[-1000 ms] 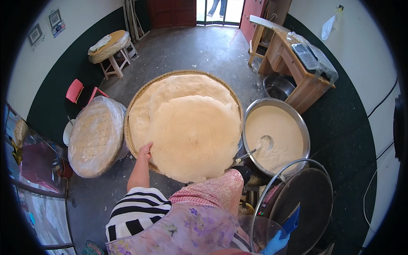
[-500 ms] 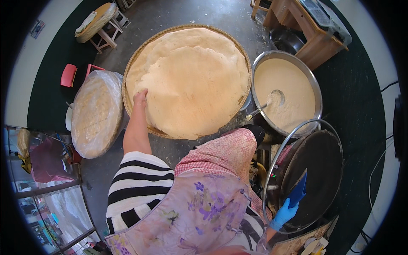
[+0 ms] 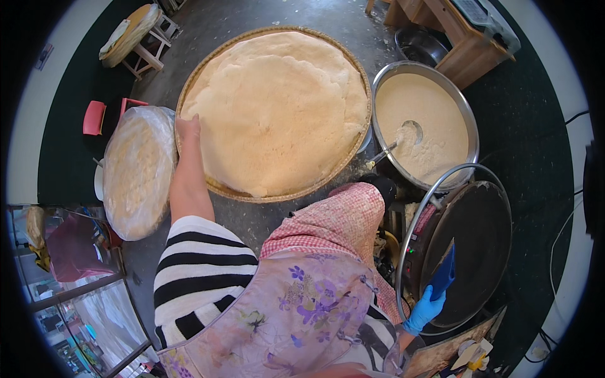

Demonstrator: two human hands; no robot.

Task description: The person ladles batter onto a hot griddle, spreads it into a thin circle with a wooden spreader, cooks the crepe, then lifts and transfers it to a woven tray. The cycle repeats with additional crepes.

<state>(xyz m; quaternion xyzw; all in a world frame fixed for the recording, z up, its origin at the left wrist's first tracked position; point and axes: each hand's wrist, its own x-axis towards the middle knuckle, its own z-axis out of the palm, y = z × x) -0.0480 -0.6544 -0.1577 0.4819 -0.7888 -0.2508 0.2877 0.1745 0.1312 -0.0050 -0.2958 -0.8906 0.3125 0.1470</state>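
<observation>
A wide stack of thin, pale flatbreads (image 3: 280,120) covers a round woven tray (image 3: 275,199). My bare left hand (image 3: 189,128) is at the tray's left rim, closed on the edge of the top flatbread; some of its fingers are hidden. In a blue glove, my right hand (image 3: 424,311) grips a blue, flat-bladed scraper (image 3: 443,277). The scraper is over the near left part of a round, dark griddle (image 3: 472,252); whether it touches the surface I cannot tell.
A steel tub (image 3: 474,120) of pale batter with a ladle (image 3: 386,153) in it is beside the tray. A metal hoop (image 3: 413,233) arches over the griddle's left side. Left of the tray lies a plastic-wrapped round stack (image 3: 138,173). A wooden desk (image 3: 463,63) stands far right.
My left hand has moved left and slightly away from me, drawing the top flatbread's edge toward the rim. My right hand still holds the scraper over the griddle. The whole view has shifted slightly.
</observation>
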